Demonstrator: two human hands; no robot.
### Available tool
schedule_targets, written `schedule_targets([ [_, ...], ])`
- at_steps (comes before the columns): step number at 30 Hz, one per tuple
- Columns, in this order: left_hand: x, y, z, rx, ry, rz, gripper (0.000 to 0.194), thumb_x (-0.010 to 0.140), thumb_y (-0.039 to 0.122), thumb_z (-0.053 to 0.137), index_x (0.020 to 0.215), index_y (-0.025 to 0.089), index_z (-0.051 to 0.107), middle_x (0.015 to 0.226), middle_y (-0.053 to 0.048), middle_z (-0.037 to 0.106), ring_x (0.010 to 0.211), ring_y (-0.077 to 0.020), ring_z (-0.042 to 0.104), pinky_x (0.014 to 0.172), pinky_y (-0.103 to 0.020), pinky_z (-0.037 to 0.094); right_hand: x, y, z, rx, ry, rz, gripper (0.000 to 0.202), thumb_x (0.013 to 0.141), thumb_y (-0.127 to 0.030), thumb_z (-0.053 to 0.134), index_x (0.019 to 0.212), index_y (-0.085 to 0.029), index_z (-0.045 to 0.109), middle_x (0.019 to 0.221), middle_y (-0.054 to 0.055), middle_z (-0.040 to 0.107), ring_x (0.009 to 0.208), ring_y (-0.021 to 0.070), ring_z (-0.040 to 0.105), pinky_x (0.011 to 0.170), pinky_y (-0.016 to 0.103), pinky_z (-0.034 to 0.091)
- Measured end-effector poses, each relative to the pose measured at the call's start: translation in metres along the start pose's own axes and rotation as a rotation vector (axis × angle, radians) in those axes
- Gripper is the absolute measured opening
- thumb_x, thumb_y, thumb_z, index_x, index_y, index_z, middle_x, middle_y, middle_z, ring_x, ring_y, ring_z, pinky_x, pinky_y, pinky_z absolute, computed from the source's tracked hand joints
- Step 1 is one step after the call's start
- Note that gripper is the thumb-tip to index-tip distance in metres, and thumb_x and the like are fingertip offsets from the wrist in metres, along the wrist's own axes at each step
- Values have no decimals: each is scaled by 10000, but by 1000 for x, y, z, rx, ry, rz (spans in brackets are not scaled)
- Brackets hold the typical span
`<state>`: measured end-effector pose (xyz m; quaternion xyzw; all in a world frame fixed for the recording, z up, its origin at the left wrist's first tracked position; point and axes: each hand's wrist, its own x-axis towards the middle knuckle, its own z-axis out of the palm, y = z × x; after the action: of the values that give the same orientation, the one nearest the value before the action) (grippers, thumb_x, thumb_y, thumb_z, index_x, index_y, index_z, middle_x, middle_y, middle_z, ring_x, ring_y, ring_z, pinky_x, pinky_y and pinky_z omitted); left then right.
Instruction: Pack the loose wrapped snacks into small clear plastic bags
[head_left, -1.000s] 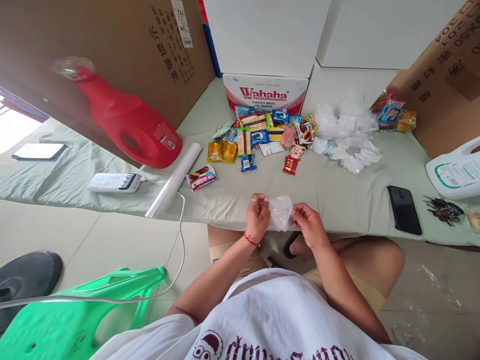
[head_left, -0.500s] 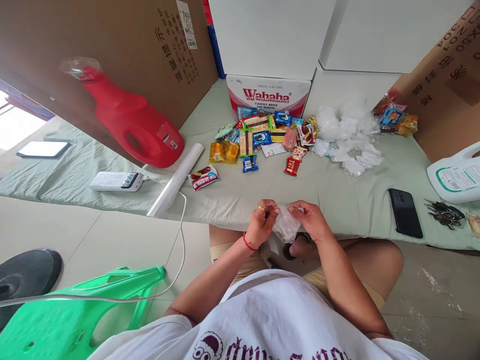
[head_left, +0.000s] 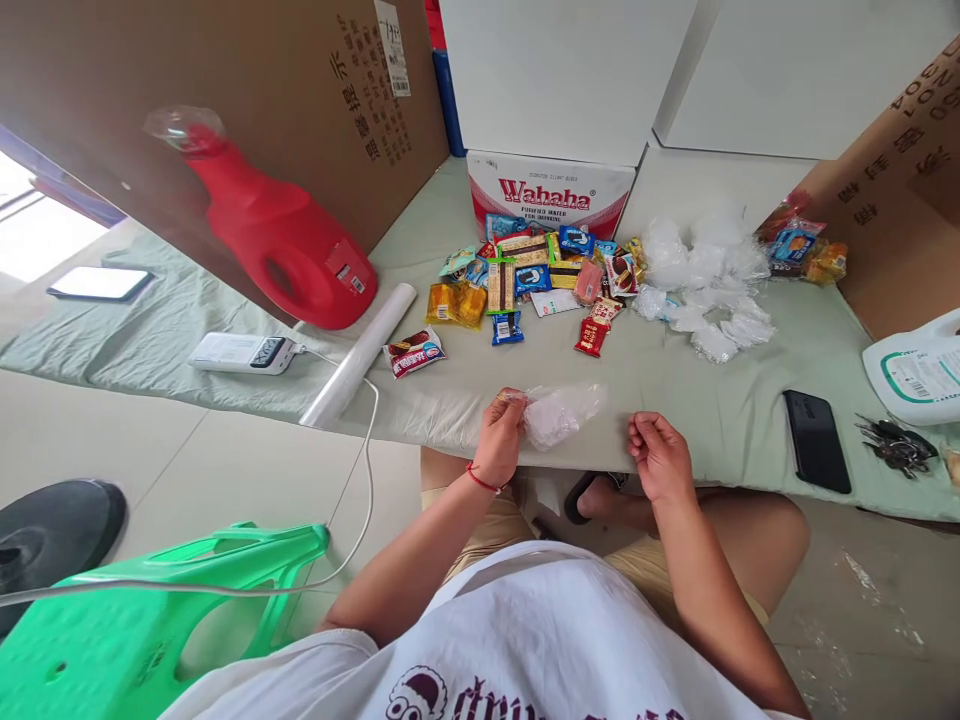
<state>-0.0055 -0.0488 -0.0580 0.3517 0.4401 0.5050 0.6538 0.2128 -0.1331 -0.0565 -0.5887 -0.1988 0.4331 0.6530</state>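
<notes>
My left hand [head_left: 504, 435] pinches one end of a clear plastic bag [head_left: 562, 413], which spreads out to the right over the table's front edge. To the right of the bag, apart from it, my right hand [head_left: 661, 455] has its fingers curled together, and I see nothing in them. Beyond my hands lies a heap of wrapped snacks [head_left: 531, 280], with a red-wrapped snack [head_left: 592, 338] at its front. A single packaged cake [head_left: 414, 353] rests to the left. Crumpled clear plastic bags [head_left: 705, 265] are piled right of the snacks.
On the left are a red jug [head_left: 292, 240], a clear plastic roll [head_left: 360, 355] and a white power bank [head_left: 244, 353] with a cable. A black phone [head_left: 816, 440], keys [head_left: 896, 443] and a white jug [head_left: 919, 370] sit right. Boxes [head_left: 551, 190] stand behind; a green stool [head_left: 187, 600] is below.
My right hand has let go of the plastic bag and moved right. My left hand has shifted slightly left, still holding the bag, which has swung up over the tabletop.
</notes>
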Motion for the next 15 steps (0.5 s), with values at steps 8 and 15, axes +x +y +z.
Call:
schedule_targets([
  [8,-16,-5,23,144,19,129,478,858,632,687,753,203,506,664,55,421,591,-86,356,578,-218,364,-19,-7,39,-329,-315,84,570,737,-737,740,966,-215,726,891,47,678,801,177,581,605,259,506],
  [15,0,21,9,38,62,-9,500,788,676,706,770,227,486,509,107,344,413,-65,305,402,-206,231,-6,-24,41,-244,-339,143,484,655,-619,854,787,-209,633,790,11,640,696,132,543,568,227,447],
])
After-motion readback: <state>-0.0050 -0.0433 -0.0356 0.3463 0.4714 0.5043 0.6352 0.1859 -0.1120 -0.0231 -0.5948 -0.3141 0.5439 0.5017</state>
